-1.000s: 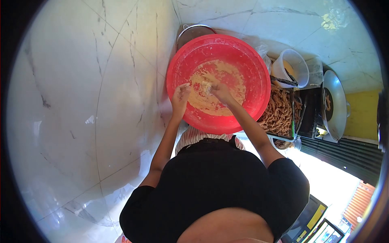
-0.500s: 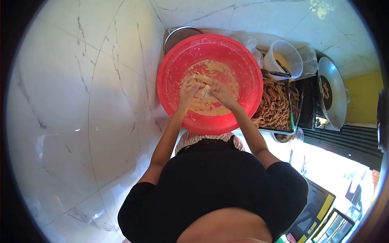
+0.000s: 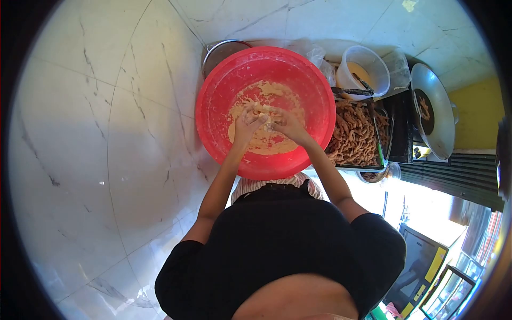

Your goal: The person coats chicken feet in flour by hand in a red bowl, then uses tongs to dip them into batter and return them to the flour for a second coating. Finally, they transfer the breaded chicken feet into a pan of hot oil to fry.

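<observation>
A wide red basin (image 3: pixel 213 112) holds pale, crumbly flour (image 3: pixel 274 90) spread over its bottom. Over the flour, my left hand (image 3: pixel 248 124) and my right hand (image 3: pixel 289 126) are close together, with fingers curled toward each other. Between the fingertips is a small, pale flour-coated piece (image 3: pixel 263 112); its exact kind cannot be made out. Flour dusts the fingers of both hands. Right of the basin, a tray (image 3: pixel 373 167) is heaped with brown fried strips (image 3: pixel 354 136).
A white plastic tub (image 3: pixel 381 74) with yellowish liquid stands behind the tray, and tongs (image 3: pixel 352 93) lie near it. A large wok (image 3: pixel 440 114) with a fried piece inside sits farther right. Tiled wall (image 3: pixel 69 133) rises at left. A metal-rimmed container (image 3: pixel 217 53) is behind the basin.
The view has shifted slightly, so the basin, tray and wok appear farther left. My fingertips have come closer together around the floured piece, still above the flour.
</observation>
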